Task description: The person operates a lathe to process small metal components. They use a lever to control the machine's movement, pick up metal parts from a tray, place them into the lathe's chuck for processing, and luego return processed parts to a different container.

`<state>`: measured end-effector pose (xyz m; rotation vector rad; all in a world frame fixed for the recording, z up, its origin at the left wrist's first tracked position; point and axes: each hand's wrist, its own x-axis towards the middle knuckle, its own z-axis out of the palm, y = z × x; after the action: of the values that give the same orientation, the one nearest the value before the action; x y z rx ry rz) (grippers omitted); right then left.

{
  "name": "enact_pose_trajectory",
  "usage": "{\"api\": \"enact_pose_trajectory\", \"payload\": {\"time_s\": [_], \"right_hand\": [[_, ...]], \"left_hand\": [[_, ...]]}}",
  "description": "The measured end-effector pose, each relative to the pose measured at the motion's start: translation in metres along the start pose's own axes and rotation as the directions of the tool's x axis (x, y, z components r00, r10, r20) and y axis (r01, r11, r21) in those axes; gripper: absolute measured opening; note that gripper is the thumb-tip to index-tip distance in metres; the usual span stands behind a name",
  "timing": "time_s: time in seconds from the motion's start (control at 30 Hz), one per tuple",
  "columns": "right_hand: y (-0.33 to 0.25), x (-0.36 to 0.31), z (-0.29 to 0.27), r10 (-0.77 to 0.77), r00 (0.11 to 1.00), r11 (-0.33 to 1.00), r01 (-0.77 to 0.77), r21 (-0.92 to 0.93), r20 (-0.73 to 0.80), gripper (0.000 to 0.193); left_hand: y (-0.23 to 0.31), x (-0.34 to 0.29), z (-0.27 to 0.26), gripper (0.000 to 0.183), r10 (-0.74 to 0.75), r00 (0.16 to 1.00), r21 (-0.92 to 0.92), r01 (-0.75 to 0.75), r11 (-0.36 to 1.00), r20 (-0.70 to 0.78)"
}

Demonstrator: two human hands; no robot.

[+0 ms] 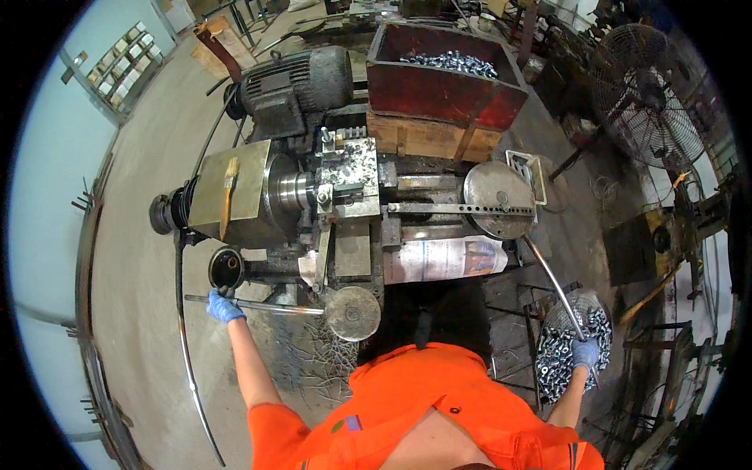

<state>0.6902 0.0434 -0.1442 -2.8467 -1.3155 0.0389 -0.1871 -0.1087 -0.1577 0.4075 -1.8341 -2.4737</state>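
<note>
Standing at the grey metal lathe point(329, 204), the blue-gloved left hand point(224, 307) grips its long steel lever bar point(258, 305) while the right hand point(584, 352) closes on the wire basket of small metal parts point(568, 345) off the lathe's right end, so feeding a fresh piece looks next.

The lathe point(313, 204) is dull, grimy metal; its round handwheel point(352, 312) is worn matt steel. The crate point(439, 82) is painted metal over rough wooden blocks point(427, 137); the bolts point(565, 345) gleam.
</note>
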Motion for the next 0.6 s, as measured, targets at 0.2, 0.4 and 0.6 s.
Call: {"api": "enact_pose_trajectory", "payload": {"time_s": [0.2, 0.4, 0.6], "right_hand": [[-0.018, -0.013, -0.017, -0.042, 0.999, 0.999, 0.042, -0.001, 0.016, 0.037], [-0.124, -0.038, -0.033, -0.302, 0.943, 0.946, 0.279, -0.164, -0.139, 0.044], [-0.176, 0.031, -0.052, -0.472, 0.881, 0.857, 0.45, -0.251, -0.031, 0.044]], "left_hand": [[-0.003, 0.004, -0.005, 0.013, 0.01, 1.0, 0.002, -0.01, 1.0, -0.022], [-0.002, 0.006, -0.002, 0.014, -0.008, 0.999, 0.069, 0.011, 0.998, -0.044], [-0.005, 0.015, -0.013, 0.014, -0.003, 1.0, 0.093, 0.005, 0.996, -0.02]]}}
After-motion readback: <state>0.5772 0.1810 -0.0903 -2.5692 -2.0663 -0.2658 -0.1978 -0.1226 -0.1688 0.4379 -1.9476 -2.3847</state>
